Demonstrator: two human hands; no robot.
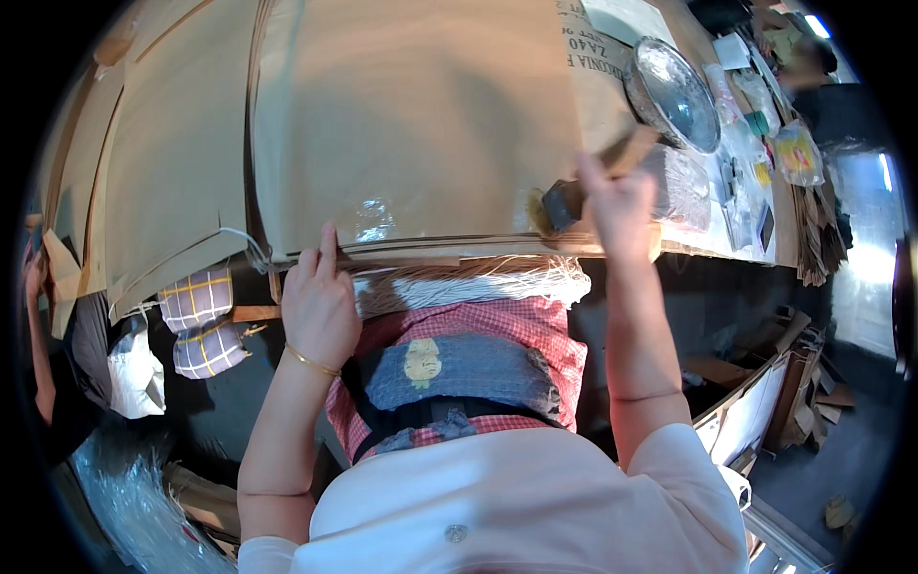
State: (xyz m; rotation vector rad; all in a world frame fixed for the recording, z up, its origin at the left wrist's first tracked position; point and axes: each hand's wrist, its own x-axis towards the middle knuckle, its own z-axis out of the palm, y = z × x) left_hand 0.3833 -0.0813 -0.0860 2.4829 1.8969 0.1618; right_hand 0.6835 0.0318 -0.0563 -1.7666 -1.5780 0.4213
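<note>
My right hand (620, 206) is closed round a wide brush (564, 206), its wooden handle pointing up toward the metal bowl and its bristles down on brown paper. The brush is slightly blurred. Under it lies a large brown paper sheet (411, 124) on a stack of similar sheets, with a wet, shiny patch (374, 219) near the front edge. My left hand (321, 301) rests at that front edge, index finger stretched onto the sheet and other fingers bent; its thumb is hidden and I see nothing held. A metal bowl (677, 94) stands right of the sheet.
More brown sheets (177, 143) lie to the left. A plastic-wrapped block (681, 187) and plastic bags (798, 153) sit at the right. A bundle of thin strings (469, 285) hangs before my lap. Another person's hand (35, 275) shows at far left; another person is at upper right.
</note>
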